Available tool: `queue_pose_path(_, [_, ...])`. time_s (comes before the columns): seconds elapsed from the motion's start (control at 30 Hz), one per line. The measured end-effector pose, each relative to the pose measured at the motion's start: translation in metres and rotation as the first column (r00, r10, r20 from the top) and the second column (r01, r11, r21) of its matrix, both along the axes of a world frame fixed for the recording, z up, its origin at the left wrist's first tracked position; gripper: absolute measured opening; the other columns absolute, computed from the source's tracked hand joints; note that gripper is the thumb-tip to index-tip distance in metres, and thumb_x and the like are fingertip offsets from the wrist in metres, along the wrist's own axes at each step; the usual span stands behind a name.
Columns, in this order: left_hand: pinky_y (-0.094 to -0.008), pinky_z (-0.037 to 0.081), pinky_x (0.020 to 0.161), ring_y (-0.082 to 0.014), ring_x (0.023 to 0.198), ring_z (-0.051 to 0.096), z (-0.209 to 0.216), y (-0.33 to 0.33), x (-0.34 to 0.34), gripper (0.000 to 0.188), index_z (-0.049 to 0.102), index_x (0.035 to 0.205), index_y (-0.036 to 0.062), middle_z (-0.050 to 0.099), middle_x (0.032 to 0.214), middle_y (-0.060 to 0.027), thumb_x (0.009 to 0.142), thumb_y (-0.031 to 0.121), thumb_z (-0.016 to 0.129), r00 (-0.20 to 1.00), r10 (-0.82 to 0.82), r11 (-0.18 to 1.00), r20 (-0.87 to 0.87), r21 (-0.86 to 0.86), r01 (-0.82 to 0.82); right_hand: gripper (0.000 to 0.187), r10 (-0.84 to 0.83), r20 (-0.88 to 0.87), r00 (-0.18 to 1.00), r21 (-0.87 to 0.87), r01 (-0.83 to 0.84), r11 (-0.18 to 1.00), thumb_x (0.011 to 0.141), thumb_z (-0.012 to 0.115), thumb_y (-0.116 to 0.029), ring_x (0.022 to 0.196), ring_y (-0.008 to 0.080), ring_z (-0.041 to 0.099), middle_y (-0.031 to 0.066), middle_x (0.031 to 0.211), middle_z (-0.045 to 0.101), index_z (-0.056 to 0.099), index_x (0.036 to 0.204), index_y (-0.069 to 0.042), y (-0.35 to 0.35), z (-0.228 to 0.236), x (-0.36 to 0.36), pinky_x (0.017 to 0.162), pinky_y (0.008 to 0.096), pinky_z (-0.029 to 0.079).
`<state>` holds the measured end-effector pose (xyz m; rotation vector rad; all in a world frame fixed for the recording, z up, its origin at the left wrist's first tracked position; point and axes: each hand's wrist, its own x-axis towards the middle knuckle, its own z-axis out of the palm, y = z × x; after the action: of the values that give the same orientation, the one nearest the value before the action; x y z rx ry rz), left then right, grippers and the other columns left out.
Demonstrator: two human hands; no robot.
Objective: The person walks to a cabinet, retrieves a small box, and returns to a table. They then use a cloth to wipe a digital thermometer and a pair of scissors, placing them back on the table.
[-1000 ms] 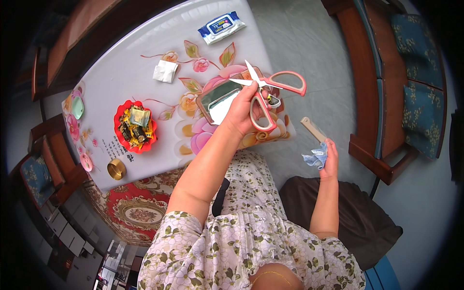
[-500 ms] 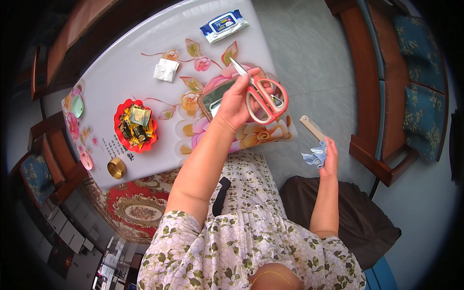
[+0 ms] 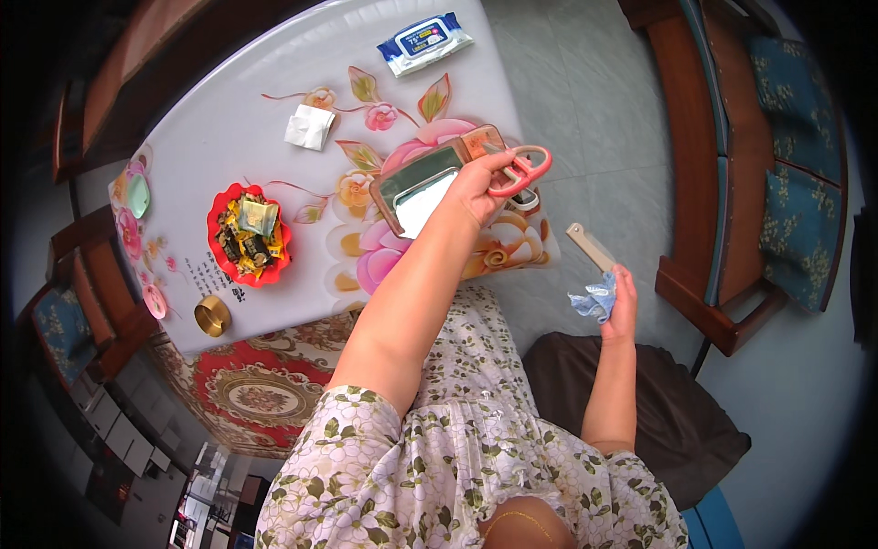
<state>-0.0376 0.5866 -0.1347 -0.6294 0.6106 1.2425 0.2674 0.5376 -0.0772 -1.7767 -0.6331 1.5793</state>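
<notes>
My left hand (image 3: 480, 190) is closed on the red-and-white handles of a pair of scissors (image 3: 538, 174), over the right end of a brown-rimmed organizer tray (image 3: 386, 203). The blades are mostly hidden by the hand and point toward the tray's far compartment. Inside the tray lies a white item (image 3: 422, 209), partly behind my wrist. Off to the right, beyond the table, my right hand (image 3: 622, 306) grips a crumpled blue cloth (image 3: 594, 300) together with a slim beige folding knife (image 3: 588, 245), whose handle end sticks out away from me.
On the flowered white tablecloth (image 3: 229, 137) are a red bowl of wrapped snacks (image 3: 249, 233), a brass-coloured cup (image 3: 212, 316), folded white tissue (image 3: 309, 127) and a wet-wipe pack (image 3: 424, 43). A wooden bench (image 3: 681, 137) with blue cushions stands right; a dark-brown covered seat (image 3: 631, 412) is beside me.
My left hand has moved right and turned over, bringing the scissors down onto the tray's right end, blades now pointing into it. My right hand still holds the cloth and folding knife, nearly unmoved.
</notes>
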Motion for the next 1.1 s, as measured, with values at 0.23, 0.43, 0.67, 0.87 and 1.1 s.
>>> queue_pose_path(0.23, [-0.0363,0.057,0.079,-0.0273,0.09,0.062,-0.024,0.018,0.002,0.017,0.053,0.101,-0.0075,0.059,0.099,-0.0188,0.089,0.005,0.054,0.979,0.192,0.97,-0.072,-0.138,-0.201,0.017,0.016,0.021,1.0,0.001,-0.016,1.0,0.093,0.053,-0.021,0.076,0.0079,0.052,-0.0007,0.085,0.053,0.055,0.101,-0.007,-0.002,-0.002,-0.001,0.068,0.0234,0.045])
queue_pose_path(0.43, [-0.0385,0.056,0.081,-0.0303,0.095,0.06,-0.032,0.021,0.011,0.021,0.048,0.108,-0.0064,0.056,0.105,-0.0202,0.09,0.003,0.052,0.952,0.305,0.941,-0.038,-0.142,-0.308,0.016,-0.012,0.02,1.0,-0.015,0.012,1.0,0.091,0.055,-0.018,0.077,0.0089,0.051,0.0006,0.084,0.053,0.055,0.101,-0.005,-0.003,0.0,-0.003,0.069,0.024,0.044])
queue_pose_path(0.67, [-0.042,0.051,0.091,-0.0325,0.105,0.055,-0.016,0.009,0.006,0.026,0.044,0.116,-0.0075,0.05,0.115,-0.0219,0.092,0.003,0.044,0.968,0.249,0.965,-0.024,-0.073,-0.25,0.017,0.005,0.016,1.0,-0.006,-0.005,1.0,0.092,0.055,-0.02,0.076,0.0086,0.051,0.0002,0.084,0.054,0.056,0.101,-0.006,-0.003,-0.001,0.001,0.069,0.0233,0.044])
queue_pose_path(0.87, [-0.0379,0.051,0.092,-0.0282,0.102,0.056,-0.018,-0.001,0.005,0.027,0.045,0.115,-0.0079,0.053,0.109,-0.0207,0.093,0.008,0.044,0.982,0.183,0.976,-0.042,-0.109,-0.187,0.016,-0.003,0.009,1.0,0.011,0.002,1.0,0.092,0.055,-0.018,0.078,0.0085,0.051,0.0,0.085,0.053,0.055,0.101,-0.006,-0.004,-0.003,-0.004,0.07,0.0235,0.044])
queue_pose_path(1.1, [-0.0327,0.052,0.086,-0.0203,0.092,0.058,-0.002,-0.021,-0.006,0.027,0.047,0.113,-0.0039,0.056,0.101,-0.0133,0.091,0.011,0.048,0.95,-0.078,0.989,-0.303,-0.141,0.037,0.018,-0.03,0.02,0.999,0.08,0.028,0.996,0.092,0.054,-0.02,0.078,0.0082,0.05,-0.0001,0.087,0.052,0.054,0.103,-0.006,0.005,0.007,0.0,0.069,0.0238,0.043])
